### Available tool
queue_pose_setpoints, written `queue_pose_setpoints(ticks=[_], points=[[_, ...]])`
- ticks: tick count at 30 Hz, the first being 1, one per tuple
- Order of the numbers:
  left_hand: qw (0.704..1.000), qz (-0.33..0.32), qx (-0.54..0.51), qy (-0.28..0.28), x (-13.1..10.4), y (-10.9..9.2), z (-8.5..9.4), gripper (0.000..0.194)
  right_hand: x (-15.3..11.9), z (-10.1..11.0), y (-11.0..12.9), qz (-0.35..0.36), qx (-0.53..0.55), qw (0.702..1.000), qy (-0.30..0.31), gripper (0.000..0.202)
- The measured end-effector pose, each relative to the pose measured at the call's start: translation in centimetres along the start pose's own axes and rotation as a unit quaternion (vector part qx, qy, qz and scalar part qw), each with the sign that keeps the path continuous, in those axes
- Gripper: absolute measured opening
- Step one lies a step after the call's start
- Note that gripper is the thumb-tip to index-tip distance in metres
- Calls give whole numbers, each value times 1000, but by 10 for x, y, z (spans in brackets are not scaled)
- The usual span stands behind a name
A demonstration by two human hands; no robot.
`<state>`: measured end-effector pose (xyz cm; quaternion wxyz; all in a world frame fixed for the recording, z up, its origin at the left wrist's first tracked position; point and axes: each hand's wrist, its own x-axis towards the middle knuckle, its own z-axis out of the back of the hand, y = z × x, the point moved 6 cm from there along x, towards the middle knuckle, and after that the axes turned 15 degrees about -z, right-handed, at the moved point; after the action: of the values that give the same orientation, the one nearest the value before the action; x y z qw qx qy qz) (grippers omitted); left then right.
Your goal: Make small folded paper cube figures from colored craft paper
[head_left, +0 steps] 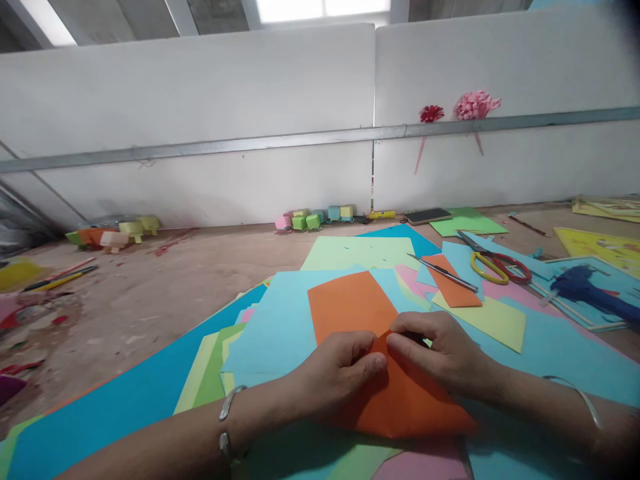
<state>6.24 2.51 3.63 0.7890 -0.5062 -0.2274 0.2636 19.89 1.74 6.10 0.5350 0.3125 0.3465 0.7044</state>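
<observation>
My left hand (345, 373) has thumb and fingers pinched on a sheet of orange paper (400, 400) in front of me. Opposite it, the thumb and index finger of my right hand (445, 353) close on the same paper, a short way from the left fingertips. A crease or edge runs where both hands meet; the near part is raised and bent, while the far part lies flatter on light blue sheets (270, 333). Whether this is one folded sheet or two pieces I cannot tell. Silvery bangles sit on both wrists.
Right of the hands lie a slim pointed metal tool (445, 272), scissors (500, 263) with yellow and red handles, and a dark blue glue gun (590, 290). Small folded paper blocks (313, 220) stand by the white wall (200, 100). Pencils (65, 277) lie far left.
</observation>
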Motion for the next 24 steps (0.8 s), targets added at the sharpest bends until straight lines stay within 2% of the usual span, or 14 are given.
queue_pose_setpoints(ticks=[3,5,9,13,19,24], points=[[999,5,-36,14,0,0,0,22,7,10,-5,-8,19,1000,-7,21],[997,40,-58,19,-1,5,-1,19,14,18,-10,-18,43,999,1,20],[992,100,-74,-20,-2,16,3,17,29,34,-24,-44,78,996,3,24],[989,100,-87,-69,2,20,10,23,37,43,-34,-64,96,993,-9,31],[992,92,-49,-67,3,18,14,28,40,45,-44,-104,85,991,-26,36],[994,63,-21,-91,6,21,24,32,40,48,-47,-107,101,988,-48,37]])
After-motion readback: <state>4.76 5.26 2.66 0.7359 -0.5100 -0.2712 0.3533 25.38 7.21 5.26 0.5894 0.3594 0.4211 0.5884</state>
